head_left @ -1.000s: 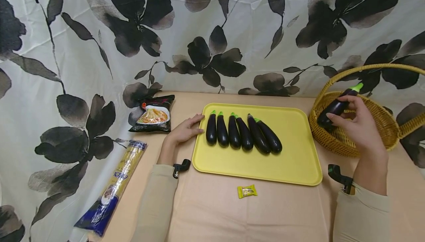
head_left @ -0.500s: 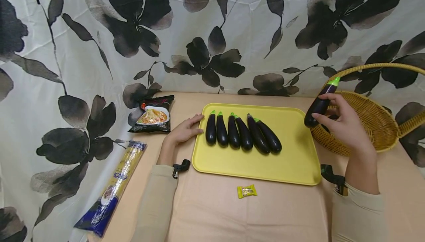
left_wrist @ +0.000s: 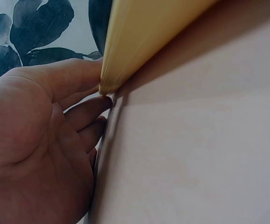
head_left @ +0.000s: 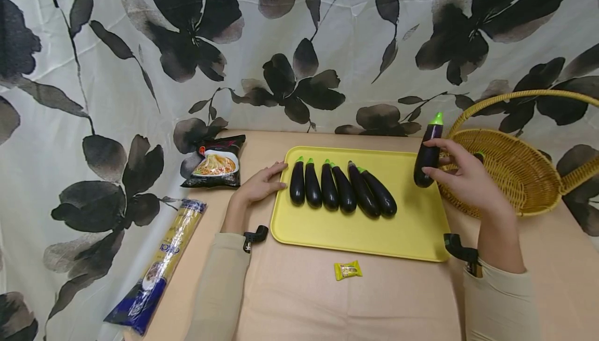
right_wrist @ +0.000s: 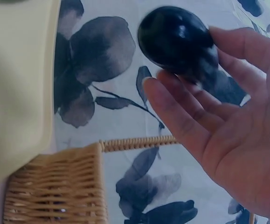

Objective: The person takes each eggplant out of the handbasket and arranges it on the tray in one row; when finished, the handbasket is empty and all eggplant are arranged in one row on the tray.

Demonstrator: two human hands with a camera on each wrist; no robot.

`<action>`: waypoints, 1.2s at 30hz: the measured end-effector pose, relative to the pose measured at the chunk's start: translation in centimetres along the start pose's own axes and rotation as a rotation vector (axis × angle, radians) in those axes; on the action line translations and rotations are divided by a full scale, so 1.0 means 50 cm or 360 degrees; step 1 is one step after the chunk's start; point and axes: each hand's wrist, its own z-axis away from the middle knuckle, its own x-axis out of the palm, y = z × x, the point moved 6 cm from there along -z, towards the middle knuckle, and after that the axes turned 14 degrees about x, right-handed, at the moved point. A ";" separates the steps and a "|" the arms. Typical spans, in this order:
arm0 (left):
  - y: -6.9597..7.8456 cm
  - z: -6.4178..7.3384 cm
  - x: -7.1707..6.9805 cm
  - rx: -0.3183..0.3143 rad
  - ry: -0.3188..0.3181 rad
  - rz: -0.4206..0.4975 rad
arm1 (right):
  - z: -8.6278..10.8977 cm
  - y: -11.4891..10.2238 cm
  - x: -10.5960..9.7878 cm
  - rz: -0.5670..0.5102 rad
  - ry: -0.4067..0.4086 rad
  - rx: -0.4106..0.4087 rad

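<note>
My right hand (head_left: 465,174) pinches a dark purple eggplant (head_left: 428,156) between thumb and fingers. This eggplant stands nearly upright over the right end of the yellow tray (head_left: 346,237), its green stem at the top. From the right wrist view its round, glossy bottom end (right_wrist: 174,37) shows beside the fingers. Several other eggplants (head_left: 329,185) lie in a row on the tray. At the tray's left rim my left hand (head_left: 257,182) rests with its fingers fairly straight. In the left wrist view the thumb (left_wrist: 81,77) touches the tray's side.
A wicker basket (head_left: 538,174) with a tall handle stands to the right; a dark thing with a green tip shows in it, partly hidden by my hand. A black noodle packet (head_left: 216,163), a long spaghetti pack (head_left: 159,263) and a small yellow wrapped sweet (head_left: 348,270) lie around the tray.
My right hand has brought the eggplant leftward out of the basket to above the tray's right end, turning it more upright. The left hand has stayed at the tray's rim.
</note>
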 end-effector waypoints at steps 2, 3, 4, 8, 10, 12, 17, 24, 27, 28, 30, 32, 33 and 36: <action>0.001 0.000 0.001 0.0003 0.0002 0.0003 | -0.001 -0.002 0.013 0.0058 -0.0058 0.0006; 0.001 0.000 0.001 -0.0001 0.0006 0.0006 | -0.003 -0.002 0.021 0.0085 -0.0083 0.0009; 0.001 0.000 0.001 -0.0003 0.0008 0.0008 | -0.005 -0.002 0.028 0.0090 -0.0115 0.0006; -0.001 0.001 0.001 -0.0010 0.0011 0.0008 | -0.013 0.000 0.055 0.0115 -0.0225 0.0014; -0.002 0.001 0.000 -0.0013 0.0010 0.0009 | -0.017 0.002 0.067 0.0148 -0.0287 0.0013; -0.002 0.000 0.000 -0.0010 0.0008 0.0014 | -0.020 0.005 0.077 0.0192 -0.0352 -0.0007; -0.002 -0.001 0.001 -0.0006 0.0003 0.0011 | -0.026 0.016 0.100 0.0336 -0.0471 -0.0057; -0.003 -0.001 0.001 -0.0001 0.0001 -0.0002 | -0.032 0.032 0.130 0.0408 -0.0595 -0.0081; -0.003 -0.001 0.000 -0.0007 0.0009 -0.0006 | -0.036 0.039 0.140 0.0414 -0.0645 -0.0079; -0.003 0.000 0.000 -0.0011 0.0013 -0.0004 | -0.037 0.041 0.141 0.0418 -0.0657 -0.0072; -0.004 0.000 0.000 -0.0016 0.0018 -0.0001 | -0.038 0.044 0.144 0.0427 -0.0670 -0.0068; -0.005 0.000 0.001 -0.0020 0.0021 0.0004 | -0.040 0.047 0.144 0.0428 -0.0675 -0.0056; -0.004 0.000 0.001 -0.0019 0.0021 0.0005 | -0.041 0.048 0.144 0.0427 -0.0676 -0.0050; -0.003 0.000 0.001 -0.0015 0.0022 0.0007 | -0.042 0.050 0.145 0.0424 -0.0684 -0.0050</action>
